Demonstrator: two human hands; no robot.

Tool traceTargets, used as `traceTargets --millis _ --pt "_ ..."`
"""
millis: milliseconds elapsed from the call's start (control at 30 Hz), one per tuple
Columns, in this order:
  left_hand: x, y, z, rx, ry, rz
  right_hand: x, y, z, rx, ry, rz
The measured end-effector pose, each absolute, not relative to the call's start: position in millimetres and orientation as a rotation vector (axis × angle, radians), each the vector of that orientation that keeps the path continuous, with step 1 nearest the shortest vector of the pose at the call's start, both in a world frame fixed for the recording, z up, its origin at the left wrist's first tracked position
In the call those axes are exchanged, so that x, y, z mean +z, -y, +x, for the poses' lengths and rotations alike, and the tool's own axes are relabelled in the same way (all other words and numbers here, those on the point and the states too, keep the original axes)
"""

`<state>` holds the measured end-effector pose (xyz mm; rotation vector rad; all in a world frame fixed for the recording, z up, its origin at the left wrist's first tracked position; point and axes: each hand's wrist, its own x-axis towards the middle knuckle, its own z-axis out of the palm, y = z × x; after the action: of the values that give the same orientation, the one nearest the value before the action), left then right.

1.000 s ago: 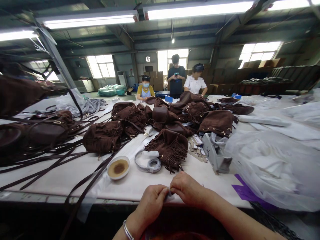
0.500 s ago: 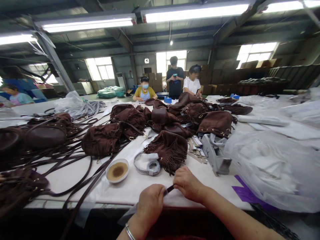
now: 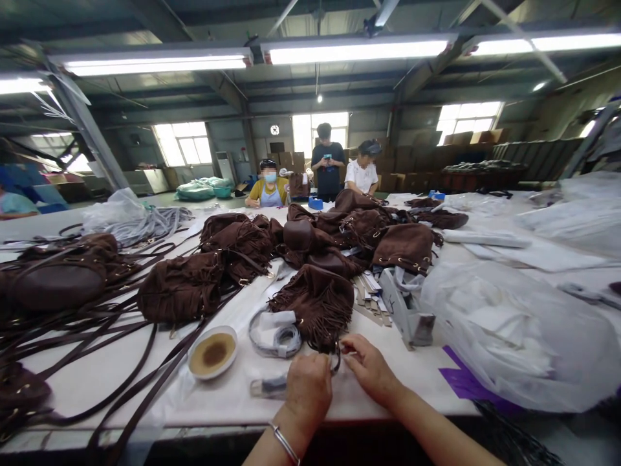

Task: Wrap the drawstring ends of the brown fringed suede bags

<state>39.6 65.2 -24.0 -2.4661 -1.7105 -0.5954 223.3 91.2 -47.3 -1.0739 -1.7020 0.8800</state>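
Note:
My left hand (image 3: pixel 310 387), a bangle at its wrist, is closed around a dark brown strap (image 3: pixel 336 360). Part of the strap curves up out of the fist. From the fist's other side sticks out a length in clear plastic wrapping (image 3: pixel 270 386). My right hand (image 3: pixel 369 367) pinches at the strap's end, thumb and forefinger close together; a small pale bit shows at the fingertips, too small to name. Just beyond both hands lies a brown fringed suede bag (image 3: pixel 320 301). Beside it is a coiled grey wrapped strap (image 3: pixel 286 340).
A white bowl (image 3: pixel 212 353) of tan paste stands to the left. Brown bags (image 3: pixel 182 285) with long straps cover the left and middle. A grey metal holder (image 3: pixel 402 314), paper tags (image 3: pixel 371 294) and a big plastic bag (image 3: pixel 514 330) lie right. Co-workers (image 3: pixel 359 173) are across the table.
Both hands have moved forward on the table, closer to the fringed bag. The strap between them now bends upward, and its plastic-wrapped length lies on the table. The camera view has shifted slightly.

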Motion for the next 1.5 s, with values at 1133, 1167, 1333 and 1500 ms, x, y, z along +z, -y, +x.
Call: traceTargets --millis 1133,1167,1333,1500 --pt "-18 -53 29 -0.527 1.963 -2.486 -56 -118 213 0.532 1.797 -1.274" --pt "-17 -52 29 -0.548 1.953 -2.480 -57 -119 213 0.516 1.789 -1.292" --pt "-25 -46 23 -0.576 1.935 -2.450 -54 -123 215 0.385 1.720 -1.333" --pt "-37 -49 13 -0.563 1.879 -2.434 -51 -92 199 0.342 2.134 -0.985"
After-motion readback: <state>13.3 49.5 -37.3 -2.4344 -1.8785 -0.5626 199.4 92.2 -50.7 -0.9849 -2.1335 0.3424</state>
